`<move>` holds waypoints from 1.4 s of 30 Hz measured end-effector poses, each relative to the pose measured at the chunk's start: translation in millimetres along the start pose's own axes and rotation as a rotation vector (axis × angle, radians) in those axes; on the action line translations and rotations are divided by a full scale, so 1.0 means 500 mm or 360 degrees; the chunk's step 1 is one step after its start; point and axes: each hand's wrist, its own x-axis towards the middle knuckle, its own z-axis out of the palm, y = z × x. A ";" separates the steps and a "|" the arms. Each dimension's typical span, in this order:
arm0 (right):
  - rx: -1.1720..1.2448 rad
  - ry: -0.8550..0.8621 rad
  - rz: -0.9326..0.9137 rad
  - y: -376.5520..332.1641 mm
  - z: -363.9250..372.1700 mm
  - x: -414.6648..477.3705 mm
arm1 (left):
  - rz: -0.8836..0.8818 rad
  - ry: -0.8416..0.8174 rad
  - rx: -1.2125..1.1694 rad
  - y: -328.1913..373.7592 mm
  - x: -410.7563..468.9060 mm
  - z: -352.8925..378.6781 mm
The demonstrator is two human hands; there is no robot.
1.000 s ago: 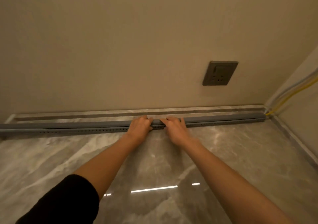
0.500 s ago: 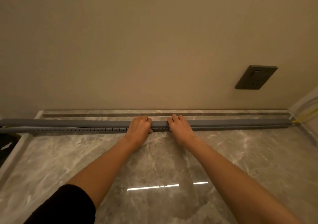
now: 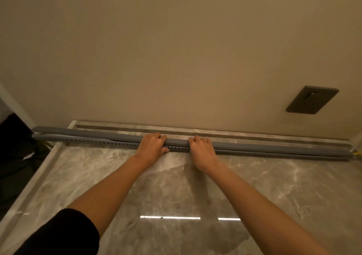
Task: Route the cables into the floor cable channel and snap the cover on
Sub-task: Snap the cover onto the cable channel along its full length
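Grey cover (image 3: 176, 142) is lying along the slotted floor channel (image 3: 254, 152) at the wall's foot. Left hand (image 3: 151, 146) and right hand (image 3: 202, 150) are gripping the cover mid-length, fingers curling over its top. Judgement: light plastic strip, stiff across, probably flexing lengthwise. Best gripped on the top edge, pressing down section by section; the left stretch is looking unseated.

Cover (image 3: 177, 141), which my left hand (image 3: 151, 145) and right hand (image 3: 201, 149) are gripping: looking like smooth, matt grey plastic.
Channel (image 3: 94, 140), left of my left hand: showing the same dull grey, its side slotted.
Floor (image 3: 176, 186), nearer me than my hands: marble-look, glossy, reflecting light strips.
Wall (image 3: 176, 59), beyond my fingers: reading as matt and smooth.
Socket plate (image 3: 312, 100), up right of my right hand: dark, satin.
Sleeve (image 3: 62, 233): black cloth, matt.
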 end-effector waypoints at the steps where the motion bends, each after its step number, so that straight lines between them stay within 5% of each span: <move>1: 0.0020 0.0013 -0.0027 -0.021 -0.002 0.006 | -0.0021 0.0001 -0.0006 -0.013 -0.004 -0.003; 20: 0.0536 -0.0034 -0.0191 -0.497 -0.060 0.152 | 0.0116 0.0080 -0.0340 -0.439 -0.104 -0.072; 28: 0.0550 -0.0092 -0.0054 -0.525 -0.080 0.182 | -0.0300 0.0663 -0.0642 -0.585 -0.146 -0.089; 34: 0.0522 -0.0175 -0.0020 -0.526 -0.091 0.187 | -0.0598 0.0232 -0.0915 -0.635 -0.161 -0.083; 42: 0.0716 -0.0186 -0.0221 -0.555 -0.092 0.188 | -0.0503 0.0031 -0.1161 -0.593 -0.158 -0.070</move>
